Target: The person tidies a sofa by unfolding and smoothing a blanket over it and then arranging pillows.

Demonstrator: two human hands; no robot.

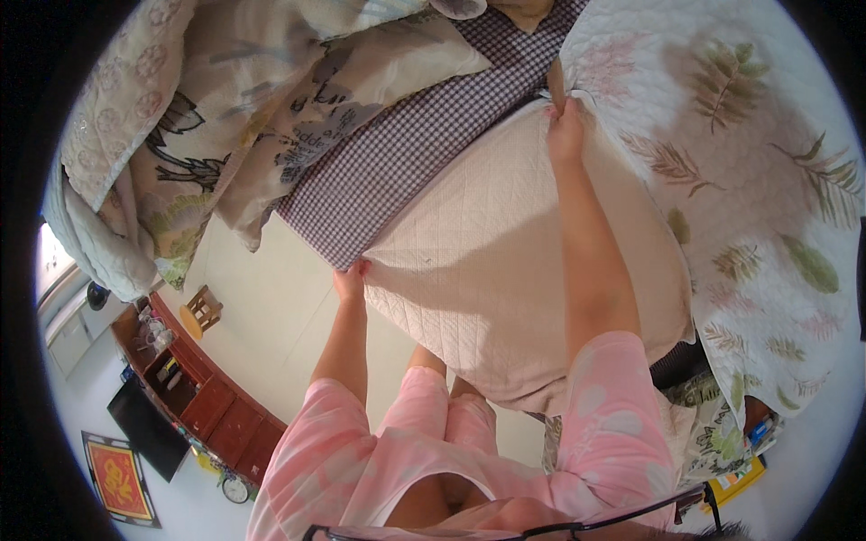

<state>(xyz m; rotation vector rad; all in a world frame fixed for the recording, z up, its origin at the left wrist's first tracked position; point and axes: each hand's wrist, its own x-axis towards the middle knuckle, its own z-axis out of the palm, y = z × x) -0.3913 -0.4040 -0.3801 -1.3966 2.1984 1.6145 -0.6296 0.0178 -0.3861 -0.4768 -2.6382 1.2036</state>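
Observation:
A cream quilted textile (460,270), like a pillow cover or pad, hangs spread between my two hands. My left hand (350,280) grips its left upper corner, right at the corner of a dark-and-white checked fabric piece (406,155). Whether the left fingers also pinch the checked fabric, I cannot tell. My right hand (567,132) is closed on the cream textile's far upper edge, beside a narrow brown strip (556,84) that I cannot identify. The checked piece runs diagonally along the cream textile's upper edge.
Bunched patterned bedding (284,115) lies at the upper left. A white leaf-print quilt (744,203) covers the right side. Beyond the pale floor (270,304) stand a small wooden stool (201,312) and a red-brown cabinet (223,419), with a black screen (149,427) beside it.

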